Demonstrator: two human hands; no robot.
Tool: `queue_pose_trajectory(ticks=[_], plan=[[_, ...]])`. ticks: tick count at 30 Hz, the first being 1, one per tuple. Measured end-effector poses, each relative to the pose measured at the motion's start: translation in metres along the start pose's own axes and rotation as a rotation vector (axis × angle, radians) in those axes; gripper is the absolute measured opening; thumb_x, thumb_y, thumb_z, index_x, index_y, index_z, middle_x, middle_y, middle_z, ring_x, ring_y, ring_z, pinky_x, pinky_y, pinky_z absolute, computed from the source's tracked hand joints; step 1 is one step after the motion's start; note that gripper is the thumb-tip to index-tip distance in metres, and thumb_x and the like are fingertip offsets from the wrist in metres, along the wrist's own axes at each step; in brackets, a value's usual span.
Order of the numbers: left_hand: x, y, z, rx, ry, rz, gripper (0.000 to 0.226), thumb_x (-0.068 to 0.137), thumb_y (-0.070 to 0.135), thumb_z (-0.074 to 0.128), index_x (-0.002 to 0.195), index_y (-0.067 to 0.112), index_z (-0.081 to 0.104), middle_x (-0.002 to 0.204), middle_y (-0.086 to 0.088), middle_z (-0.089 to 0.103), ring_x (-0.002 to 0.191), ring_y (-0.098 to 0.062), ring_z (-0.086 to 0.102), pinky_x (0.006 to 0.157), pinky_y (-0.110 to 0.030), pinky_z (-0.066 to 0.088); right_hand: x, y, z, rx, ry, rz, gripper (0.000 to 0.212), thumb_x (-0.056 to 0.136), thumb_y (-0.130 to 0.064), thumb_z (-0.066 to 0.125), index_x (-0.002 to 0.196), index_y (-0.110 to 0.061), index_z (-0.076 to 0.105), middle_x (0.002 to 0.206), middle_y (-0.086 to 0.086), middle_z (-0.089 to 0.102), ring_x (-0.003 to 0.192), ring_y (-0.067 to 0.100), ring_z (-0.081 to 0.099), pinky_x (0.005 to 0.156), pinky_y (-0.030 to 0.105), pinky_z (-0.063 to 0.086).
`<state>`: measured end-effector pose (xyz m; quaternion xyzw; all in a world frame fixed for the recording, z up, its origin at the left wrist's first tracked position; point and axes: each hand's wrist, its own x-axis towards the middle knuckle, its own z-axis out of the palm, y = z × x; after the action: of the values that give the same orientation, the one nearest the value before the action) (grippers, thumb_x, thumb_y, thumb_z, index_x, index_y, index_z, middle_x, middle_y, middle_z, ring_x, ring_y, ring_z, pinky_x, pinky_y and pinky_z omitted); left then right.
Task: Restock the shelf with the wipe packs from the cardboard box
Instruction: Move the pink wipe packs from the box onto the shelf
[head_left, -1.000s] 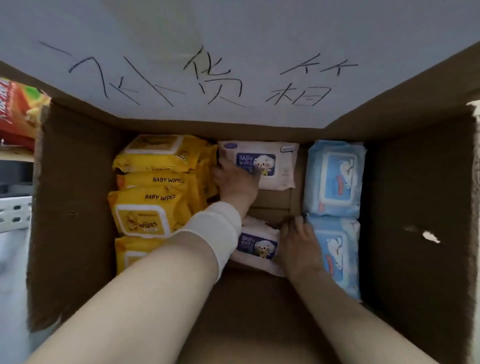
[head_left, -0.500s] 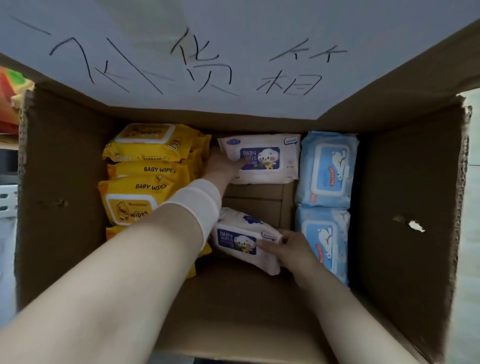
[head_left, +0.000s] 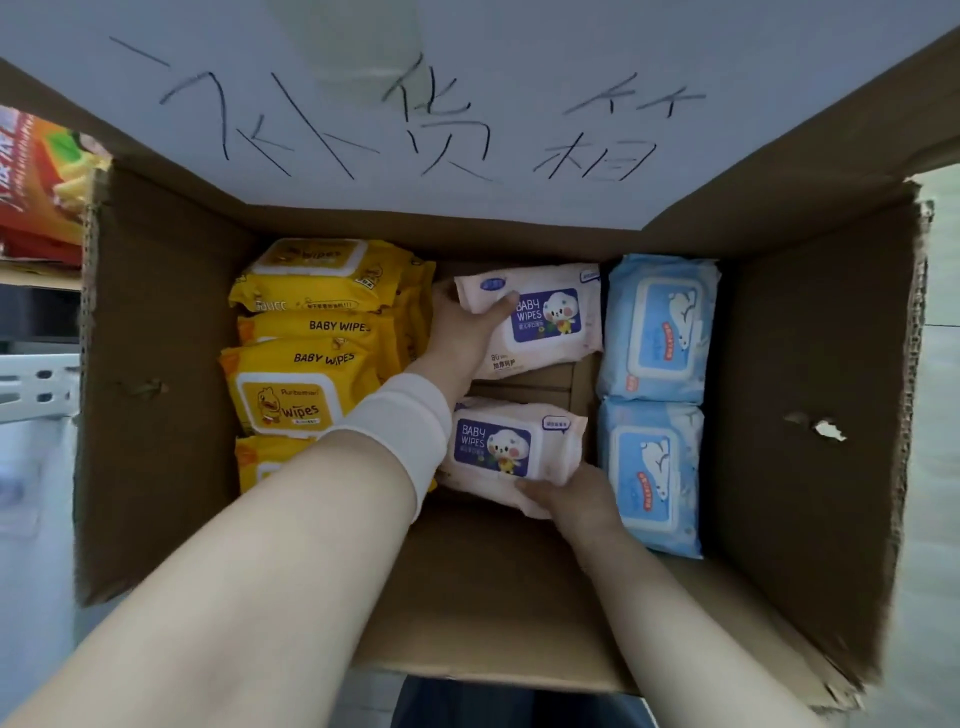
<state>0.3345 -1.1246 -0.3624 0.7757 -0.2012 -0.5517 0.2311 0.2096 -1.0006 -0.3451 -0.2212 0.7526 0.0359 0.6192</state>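
The left hand (head_left: 460, 338) is gripping the far pink pack (head_left: 550, 317) by its left end, thumb lying across the top, while the right hand (head_left: 576, 493) is holding the near pink pack (head_left: 504, 447) at its near edge. Both packs are sitting in the middle of the box (head_left: 156, 364), with yellow packs (head_left: 311, 332) lying to the left and blue packs (head_left: 660, 327) to the right.

Two white wipe packs (head_left: 550, 322), two blue packs (head_left: 660, 327), at least four yellow packs (head_left: 291, 389), one cardboard box (head_left: 166, 364).
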Motion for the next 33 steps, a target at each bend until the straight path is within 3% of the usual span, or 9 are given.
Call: queue_pose_trajectory(ticks=[3, 6, 10, 13, 16, 20, 22, 28, 33], plan=[[-0.027, 0.008, -0.015, -0.039, -0.005, -0.002, 0.035, 0.087, 0.027, 0.063, 0.117, 0.016, 0.050, 0.120, -0.010, 0.064, 0.088, -0.017, 0.065, 0.072, -0.030, 0.056, -0.024, 0.000, -0.017, 0.046, 0.069, -0.004, 0.045, 0.079, -0.022, 0.073, 0.118, -0.006, 0.058, 0.114, 0.015, 0.063, 0.095, 0.024, 0.056, 0.079, 0.032, 0.044], [-0.076, 0.024, -0.049, -0.111, 0.048, 0.013, 0.023, 0.089, 0.024, 0.060, 0.108, 0.013, 0.056, 0.115, -0.014, 0.066, 0.085, -0.020, 0.066, 0.068, -0.028, 0.056, -0.072, -0.001, -0.046, 0.089, 0.153, -0.025, 0.046, 0.079, -0.020, 0.073, 0.117, -0.001, 0.058, 0.114, 0.020, 0.063, 0.101, 0.033, 0.059, 0.089, 0.040, 0.049], [-0.159, 0.053, -0.112, -0.056, 0.153, 0.007, 0.044, 0.087, 0.034, 0.060, 0.121, 0.006, 0.053, 0.118, -0.014, 0.062, 0.099, -0.026, 0.063, 0.077, -0.030, 0.051, -0.147, -0.005, -0.091, 0.163, 0.177, -0.090, 0.031, 0.078, -0.019, 0.074, 0.105, -0.007, 0.064, 0.105, 0.014, 0.067, 0.084, 0.027, 0.064, 0.078, 0.040, 0.053], [-0.235, 0.062, -0.163, -0.272, 0.169, 0.106, 0.030, 0.082, 0.025, 0.069, 0.106, 0.011, 0.059, 0.105, -0.011, 0.068, 0.067, -0.005, 0.069, 0.056, -0.021, 0.054, -0.201, -0.003, -0.111, 0.148, 0.156, -0.211, 0.029, 0.079, -0.023, 0.073, 0.102, -0.007, 0.067, 0.087, 0.003, 0.069, 0.075, 0.021, 0.063, 0.073, 0.034, 0.051], [-0.328, 0.057, -0.214, -0.399, 0.182, 0.291, 0.037, 0.070, 0.038, 0.073, 0.106, 0.029, 0.067, 0.097, 0.004, 0.073, 0.079, -0.009, 0.071, 0.064, -0.030, 0.059, -0.256, 0.005, -0.114, 0.171, 0.024, -0.309, 0.019, 0.079, -0.021, 0.073, 0.094, -0.009, 0.069, 0.089, 0.006, 0.074, 0.081, 0.029, 0.068, 0.084, 0.048, 0.053], [-0.461, 0.036, -0.275, -0.552, 0.348, 0.489, 0.031, 0.067, 0.047, 0.072, 0.098, 0.044, 0.069, 0.099, 0.010, 0.073, 0.093, -0.017, 0.069, 0.067, -0.034, 0.059, -0.332, 0.008, -0.098, 0.136, -0.184, -0.494, 0.022, 0.078, -0.022, 0.071, 0.099, -0.015, 0.068, 0.091, 0.003, 0.076, 0.082, 0.023, 0.072, 0.075, 0.037, 0.058], [-0.522, 0.023, -0.303, -0.584, 0.477, 0.561, 0.032, 0.065, 0.049, 0.071, 0.097, 0.044, 0.069, 0.099, 0.009, 0.072, 0.092, -0.018, 0.068, 0.066, -0.032, 0.058, -0.374, 0.005, -0.085, 0.116, -0.327, -0.561, 0.028, 0.072, -0.026, 0.072, 0.099, -0.020, 0.067, 0.090, -0.001, 0.076, 0.081, 0.017, 0.073, 0.062, 0.028, 0.060], [-0.671, -0.022, -0.404, -0.680, 0.826, 0.750, 0.017, 0.084, 0.016, 0.062, 0.093, 0.029, 0.064, 0.081, 0.016, 0.073, 0.076, -0.003, 0.067, 0.069, -0.027, 0.058, -0.494, -0.016, -0.018, 0.029, -0.666, -0.736, 0.052, 0.070, -0.021, 0.071, 0.119, -0.010, 0.058, 0.108, 0.007, 0.072, 0.095, 0.025, 0.070, 0.067, 0.031, 0.058], [-0.782, -0.082, -0.477, -0.742, 1.013, 0.865, 0.029, 0.076, 0.024, 0.066, 0.102, 0.012, 0.061, 0.082, 0.010, 0.074, 0.079, -0.009, 0.069, 0.073, -0.029, 0.058, -0.593, -0.004, 0.063, -0.036, -0.840, -0.875, 0.048, 0.070, -0.019, 0.070, 0.116, -0.017, 0.059, 0.108, 0.003, 0.072, 0.094, 0.021, 0.071, 0.064, 0.030, 0.058]])
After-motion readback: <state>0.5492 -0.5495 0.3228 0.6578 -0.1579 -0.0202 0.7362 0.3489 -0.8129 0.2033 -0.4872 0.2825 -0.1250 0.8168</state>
